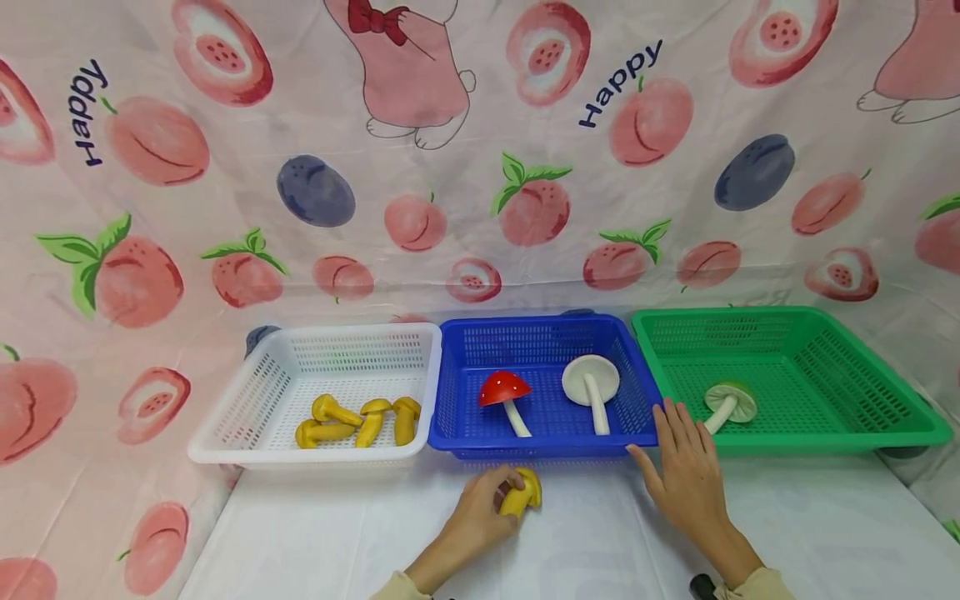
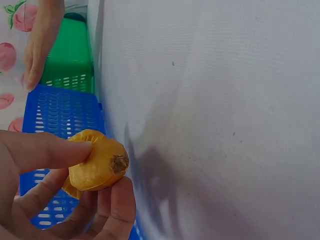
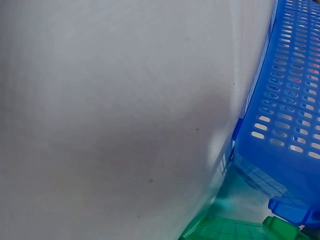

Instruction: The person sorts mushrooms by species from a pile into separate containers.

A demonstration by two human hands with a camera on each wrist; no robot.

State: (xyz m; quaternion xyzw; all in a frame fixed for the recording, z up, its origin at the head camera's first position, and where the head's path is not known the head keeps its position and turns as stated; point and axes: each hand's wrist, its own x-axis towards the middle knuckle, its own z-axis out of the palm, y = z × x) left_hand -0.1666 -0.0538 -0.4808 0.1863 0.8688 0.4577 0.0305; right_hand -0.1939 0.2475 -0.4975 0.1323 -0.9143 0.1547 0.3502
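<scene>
In front of the blue basket (image 1: 480, 446), my left hand (image 1: 480, 504) pinches a yellow mushroom (image 1: 517, 500) between thumb and fingers. The left wrist view shows the brown end of the mushroom's stem (image 2: 119, 163) facing the camera. My right hand (image 1: 686, 471) has its fingers straight, with the fingertips over the front rims where the blue basket and the green basket (image 1: 810, 446) meet. A red-capped mushroom (image 1: 505, 389) and a white mushroom (image 1: 592, 382) lie in the blue basket. One mushroom with a greenish cap (image 1: 731, 402) lies in the green basket, close to the right fingertips.
To the left stands a white basket (image 1: 307, 456) with several yellow mushrooms (image 1: 371, 421) inside. The three baskets form a row along the back of the white-covered table (image 1: 585, 542). Behind them hangs a fruit-patterned cloth (image 1: 465, 192).
</scene>
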